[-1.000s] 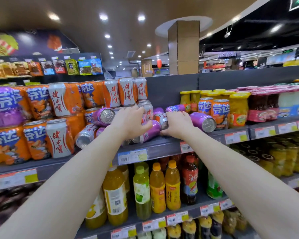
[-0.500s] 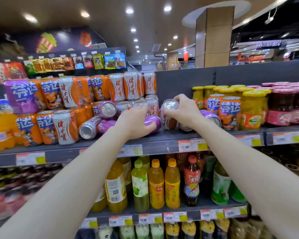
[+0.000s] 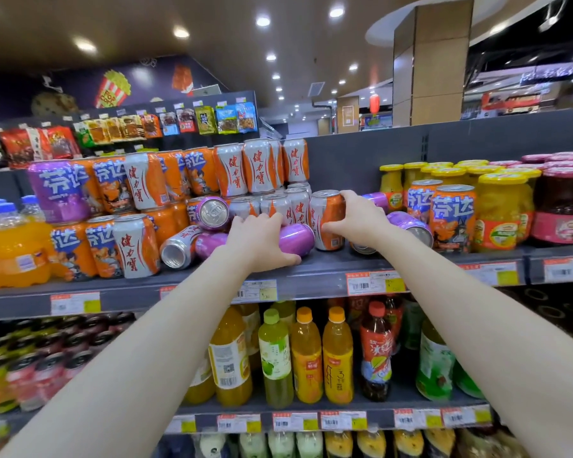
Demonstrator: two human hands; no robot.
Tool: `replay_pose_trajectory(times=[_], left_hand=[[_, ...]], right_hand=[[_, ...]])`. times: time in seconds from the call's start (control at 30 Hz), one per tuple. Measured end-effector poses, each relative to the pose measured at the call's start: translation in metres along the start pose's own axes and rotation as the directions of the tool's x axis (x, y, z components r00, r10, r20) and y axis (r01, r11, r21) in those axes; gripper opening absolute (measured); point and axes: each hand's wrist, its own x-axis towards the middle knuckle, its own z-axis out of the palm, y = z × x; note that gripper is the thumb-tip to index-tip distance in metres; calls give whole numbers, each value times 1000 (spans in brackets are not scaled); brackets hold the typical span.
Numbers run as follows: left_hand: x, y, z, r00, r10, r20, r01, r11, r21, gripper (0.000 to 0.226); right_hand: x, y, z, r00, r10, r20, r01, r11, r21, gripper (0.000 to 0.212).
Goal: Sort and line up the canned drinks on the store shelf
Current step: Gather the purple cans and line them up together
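The person's left hand (image 3: 262,241) is gripping a purple aluminium can (image 3: 299,240) lying on its side on the grey metal shelf (image 3: 318,271). The right hand (image 3: 361,221) is wrapping around an upright orange-and-silver can (image 3: 325,219) just beside the purple one.

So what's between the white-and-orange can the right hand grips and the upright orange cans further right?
In the head view, purple metal cans lying on their sides, partly behind the right hand.
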Motion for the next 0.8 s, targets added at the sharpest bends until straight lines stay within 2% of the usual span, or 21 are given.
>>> replay_pose_trajectory(times=[0.1, 0.17, 0.23, 0.3, 0.33, 0.4, 0.5, 0.57, 0.67, 0.8], left_hand=[[-1, -9, -5, 998, -9, 57, 10, 1000, -5, 87], [-5, -14, -9, 994, -19, 110, 26, 998, -65, 85], [-8, -19, -10, 989, -28, 142, 48, 989, -139, 82], [-11, -21, -11, 990, -20, 140, 42, 986, -159, 81], [-12, -23, -13, 990, -16, 139, 39, 986, -164, 81], [-14, -26, -13, 993, -11, 117, 34, 979, -200, 76], [-17, -31, -8, 1000, 0, 18, 5, 964, -267, 70], [-18, -35, -4, 1000, -3, -26, -6, 941, -338, 71], [-17, -41, -1, 995, -23, -99, -27, 882, -471, 77], [-15, -47, -4, 977, -90, -191, -55, 763, -644, 87]], right_hand=[[3, 0, 2, 1000, 12, 5, -12, 1000, 25, 80], [3, -2, 6, 990, -45, -136, 50, 998, 29, 86], [-2, -6, 13, 908, -218, -359, 222, 975, -29, 74], [-11, -15, 24, 805, -390, -448, 406, 912, -66, 56], [-16, -21, 29, 783, -457, -423, 481, 875, -53, 51], [-23, -34, 39, 796, -533, -285, 558, 830, 4, 49], [-29, -49, 45, 863, -504, -32, 505, 861, 59, 61], [-29, -55, 45, 878, -473, 73, 473, 881, 22, 70], [-27, -58, 47, 894, -438, 93, 441, 897, -16, 78], [-26, -57, 51, 925, -380, 20, 367, 905, 214, 81]])
